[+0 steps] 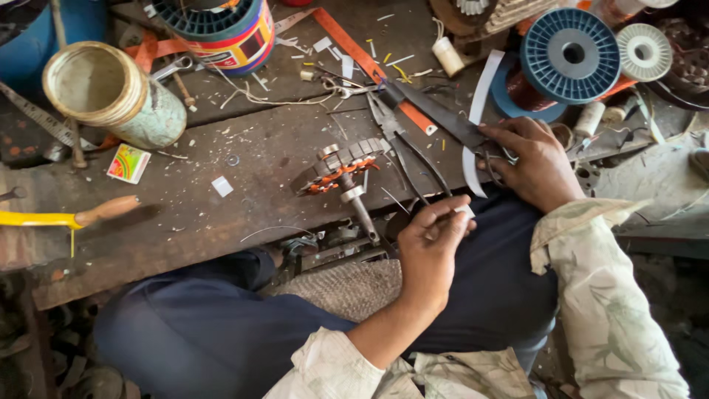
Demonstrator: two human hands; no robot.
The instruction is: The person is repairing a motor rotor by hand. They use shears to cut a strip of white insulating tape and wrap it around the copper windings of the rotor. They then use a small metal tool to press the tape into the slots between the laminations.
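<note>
My right hand (530,161) grips the handles of long dark scissors (436,111), whose blades point up and left across the wooden bench (185,214). A long white paper strip (478,103) runs through that hand, beside the scissors. Lower down, my left hand (432,240) pinches a small white piece of paper (465,211) between thumb and fingers. A small motor rotor (340,166) with orange windings and a steel shaft lies on the bench just left of both hands. Dark pliers (399,144) lie between the rotor and the scissors.
A tin can (111,92) lies on its side at the left, with a small colourful card (128,162) below it. A tool with a wooden and yellow handle (74,216) lies at the left edge. Blue (569,55) and white (644,50) wire spools sit top right. An orange strap (354,48) crosses the back.
</note>
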